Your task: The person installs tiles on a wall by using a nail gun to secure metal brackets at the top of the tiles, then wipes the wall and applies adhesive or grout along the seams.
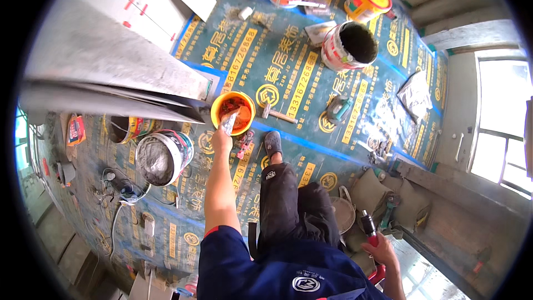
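Tub (215, 113): on floor (302, 84)
Left grip (223, 140): at tub's 7 o'clock
Hammer (281, 115): tub's 3 o'clock
Mortar (155, 161): in pail (184, 150), tub's 8 o'clock
Right grip (381, 250): tub's 4 o'clock

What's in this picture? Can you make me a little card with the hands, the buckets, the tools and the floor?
Left hand: at the orange bucket, holding a pale, silvery thing; can't tell what it is
Right hand: gripping a red and black tool
Orange bucket: red and orange pieces inside
Another bucket: white bucket, grey stuff inside, left of the orange one
Loose tool: hammer, right of the orange bucket
Floor: green covering with yellow printing
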### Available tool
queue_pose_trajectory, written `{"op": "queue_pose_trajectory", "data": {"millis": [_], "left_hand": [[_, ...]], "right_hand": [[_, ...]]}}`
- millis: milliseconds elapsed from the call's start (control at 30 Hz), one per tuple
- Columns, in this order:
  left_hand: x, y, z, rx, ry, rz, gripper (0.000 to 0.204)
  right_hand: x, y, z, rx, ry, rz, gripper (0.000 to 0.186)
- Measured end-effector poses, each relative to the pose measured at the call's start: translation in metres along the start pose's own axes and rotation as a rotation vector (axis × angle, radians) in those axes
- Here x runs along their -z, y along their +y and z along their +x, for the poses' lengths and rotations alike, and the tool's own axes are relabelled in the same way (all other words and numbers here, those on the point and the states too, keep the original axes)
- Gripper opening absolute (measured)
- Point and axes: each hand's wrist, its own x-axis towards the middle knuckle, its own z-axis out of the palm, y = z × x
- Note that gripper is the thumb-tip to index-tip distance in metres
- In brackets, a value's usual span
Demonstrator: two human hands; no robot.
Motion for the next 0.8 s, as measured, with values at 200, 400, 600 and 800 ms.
{"op": "queue_pose_trajectory", "data": {"millis": [200, 400, 600, 800], "left_hand": [[-0.054, 0.003, 0.049, 0.068, -0.256, 0.088, 0.018], [-0.060, 0.078, -0.066, 0.284, -0.693, -0.593, 0.024], [0.043, 0.175, -0.126, 0.378, -0.846, -1.348, 0.019], [0.182, 0.251, -0.109, 0.021, -0.715, -1.737, 0.026]], "right_hand": [[0.062, -0.065, 0.054, -0.047, 0.024, -0.110, 0.039], [0.108, -0.160, 0.074, 0.084, -0.074, -0.151, 0.038], [0.158, -0.241, 0.077, 0.503, -0.191, -0.049, 0.050], [0.183, -0.270, 0.066, 0.891, -0.194, 0.019, 0.052]]}}
